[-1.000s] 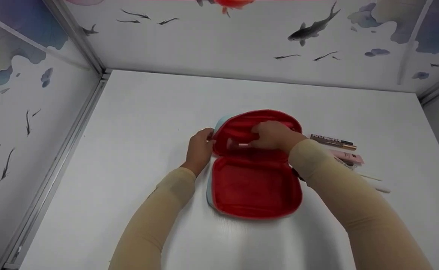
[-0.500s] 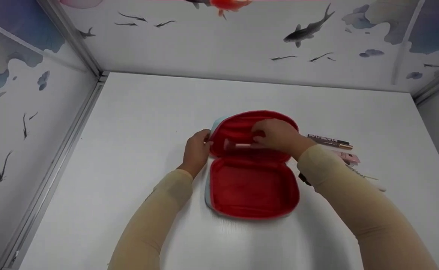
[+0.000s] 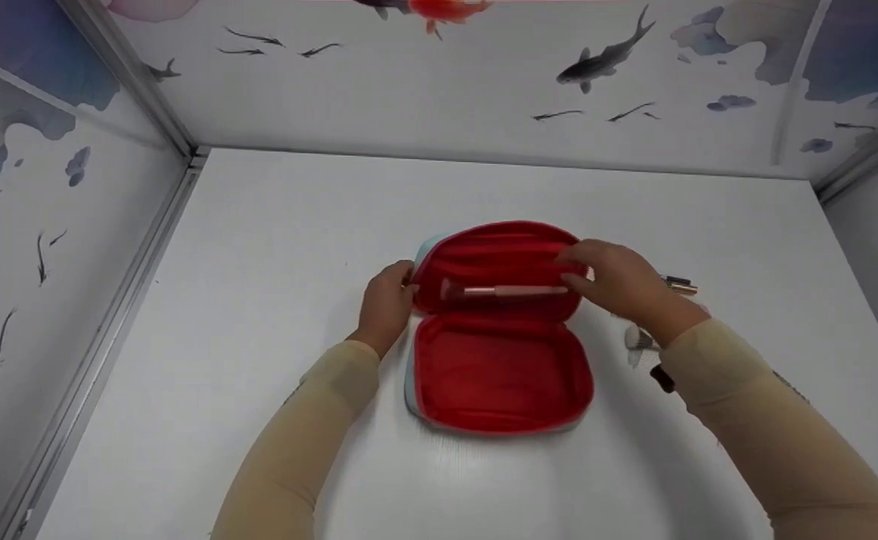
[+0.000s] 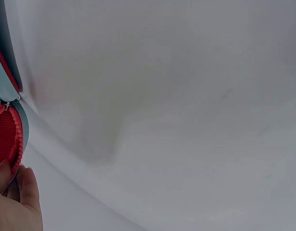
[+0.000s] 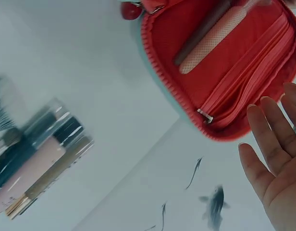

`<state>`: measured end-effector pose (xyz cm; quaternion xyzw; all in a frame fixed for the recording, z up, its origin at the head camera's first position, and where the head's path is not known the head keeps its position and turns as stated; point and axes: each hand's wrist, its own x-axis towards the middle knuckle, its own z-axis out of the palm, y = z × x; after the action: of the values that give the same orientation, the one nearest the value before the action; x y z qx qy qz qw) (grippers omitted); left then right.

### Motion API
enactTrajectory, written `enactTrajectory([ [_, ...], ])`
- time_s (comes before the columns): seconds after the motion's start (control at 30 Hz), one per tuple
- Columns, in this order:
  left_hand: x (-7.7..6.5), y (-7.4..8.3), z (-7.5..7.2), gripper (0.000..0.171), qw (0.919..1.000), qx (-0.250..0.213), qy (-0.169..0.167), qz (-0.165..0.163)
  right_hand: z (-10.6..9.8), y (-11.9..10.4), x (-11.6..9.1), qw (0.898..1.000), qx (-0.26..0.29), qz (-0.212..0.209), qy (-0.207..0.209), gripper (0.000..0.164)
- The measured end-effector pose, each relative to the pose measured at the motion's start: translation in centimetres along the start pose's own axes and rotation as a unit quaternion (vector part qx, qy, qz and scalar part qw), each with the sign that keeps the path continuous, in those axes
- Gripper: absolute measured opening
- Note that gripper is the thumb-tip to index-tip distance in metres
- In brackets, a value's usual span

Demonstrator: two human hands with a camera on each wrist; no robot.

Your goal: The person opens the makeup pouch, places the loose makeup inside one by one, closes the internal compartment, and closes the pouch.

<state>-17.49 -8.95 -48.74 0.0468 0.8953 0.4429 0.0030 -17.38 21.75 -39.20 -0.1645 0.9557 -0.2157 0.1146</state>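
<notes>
A zip case (image 3: 503, 375), red inside and pale blue outside, lies unzipped on the white table with its lid raised at the back. A makeup brush (image 3: 514, 291) with a pink handle rests crosswise in the lid; in the right wrist view a mesh pattern shows over its handle (image 5: 210, 45). My left hand (image 3: 385, 304) pinches the lid's left rim between thumb and fingers, seen also in the left wrist view. At the lid's right edge is my right hand (image 3: 623, 281), holding nothing, its fingers spread and nearly straight in the right wrist view.
Right of the case lie a pale-bristled brush (image 3: 638, 337), a dark capped piece (image 3: 662, 377) and slim cosmetic tubes (image 3: 681, 285), partly hidden by the right arm. A pink tube (image 5: 37, 166) lies among them. A wall with painted fish (image 3: 596, 67) stands behind the table.
My right hand has let go of the makeup brush and drawn back rightward to the lid's edge. The brush stays in the lid. My left hand keeps its hold on the rim.
</notes>
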Motion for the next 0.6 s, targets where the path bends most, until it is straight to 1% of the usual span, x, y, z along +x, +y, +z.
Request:
enactTrajectory([
  [0.1, 0.0, -0.1, 0.0, 0.019, 1.0, -0.001, -0.002, -0.003, -0.3, 0.8, -1.0, 1.0, -0.003, -0.002, 0.004, 0.028],
  [0.3, -0.3, -0.4, 0.1, 0.021, 0.9994, 0.024, 0.008, 0.021, -0.3, 2.5, -3.0, 1.0, -0.016, 0.023, 0.006, 0.031],
  [0.37, -0.3, -0.4, 0.0, 0.02, 0.9994, 0.023, 0.009, 0.024, -0.1, 3.2, -3.7, 0.999, -0.023, 0.028, 0.008, 0.028],
  [0.5, -0.3, -0.3, -0.1, 0.021, 0.9997, 0.013, 0.005, 0.021, 0.4, 4.9, -5.0, 0.998, -0.042, 0.03, 0.019, 0.023],
  [0.6, -0.3, -0.3, -0.1, 0.022, 0.9999, 0.009, 0.005, 0.014, 0.8, 6.1, -5.9, 0.998, -0.045, 0.048, 0.016, 0.023],
])
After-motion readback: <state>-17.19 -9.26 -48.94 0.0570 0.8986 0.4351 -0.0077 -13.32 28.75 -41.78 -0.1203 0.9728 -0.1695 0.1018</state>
